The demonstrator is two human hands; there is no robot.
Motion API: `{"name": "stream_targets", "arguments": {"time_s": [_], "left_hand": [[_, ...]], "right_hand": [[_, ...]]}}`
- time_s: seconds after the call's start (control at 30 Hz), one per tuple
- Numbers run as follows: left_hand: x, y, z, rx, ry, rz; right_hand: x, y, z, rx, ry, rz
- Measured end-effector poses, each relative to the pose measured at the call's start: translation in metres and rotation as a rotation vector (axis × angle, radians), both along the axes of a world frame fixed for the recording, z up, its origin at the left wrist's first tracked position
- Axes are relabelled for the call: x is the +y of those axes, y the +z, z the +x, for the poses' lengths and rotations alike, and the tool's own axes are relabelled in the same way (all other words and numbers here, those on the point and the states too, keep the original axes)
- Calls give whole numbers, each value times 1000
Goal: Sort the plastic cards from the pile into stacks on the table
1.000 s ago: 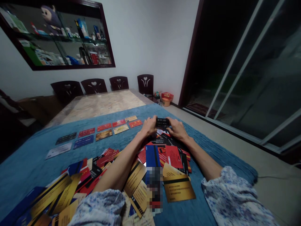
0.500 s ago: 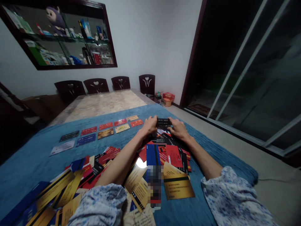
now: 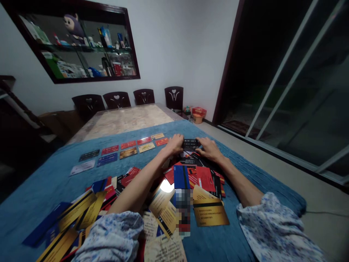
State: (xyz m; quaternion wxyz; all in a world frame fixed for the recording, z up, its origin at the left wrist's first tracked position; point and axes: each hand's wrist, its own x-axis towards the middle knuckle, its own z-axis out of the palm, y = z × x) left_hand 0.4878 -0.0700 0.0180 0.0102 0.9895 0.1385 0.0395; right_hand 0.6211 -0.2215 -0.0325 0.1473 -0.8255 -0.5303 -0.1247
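A black card [image 3: 190, 144] with pale print lies between my two hands at the far end of a card pile. Its left edge is gripped by the fingers of my left hand [image 3: 176, 144]. My right hand [image 3: 208, 148] has its fingers closed at the card's right edge. Just below my hands spreads a heap of red and black cards [image 3: 205, 178], with a blue card [image 3: 181, 177] on top. Nearer to me are a gold card [image 3: 211, 212] and several other gold ones. Part of the pile is hidden beneath my left forearm.
Two rows of cards, among them a dark blue card [image 3: 107, 159], lie flat on the blue cloth [image 3: 141, 162] to the left. Another mixed heap with gold cards [image 3: 77, 209] sits at lower left. Chairs [image 3: 117, 100] stand behind the table's marble-patterned far end [image 3: 131, 118].
My view has turned slightly left, so everything sits a little further right. Both hands stay on the black card, with hardly any movement of their own.
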Motion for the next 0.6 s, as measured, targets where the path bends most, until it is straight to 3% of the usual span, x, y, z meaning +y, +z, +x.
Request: {"name": "stream_targets", "arguments": {"time_s": [0.6], "left_hand": [[0,9,-36,26,33,24]], "right_hand": [[11,4,-3,113,191,4]]}}
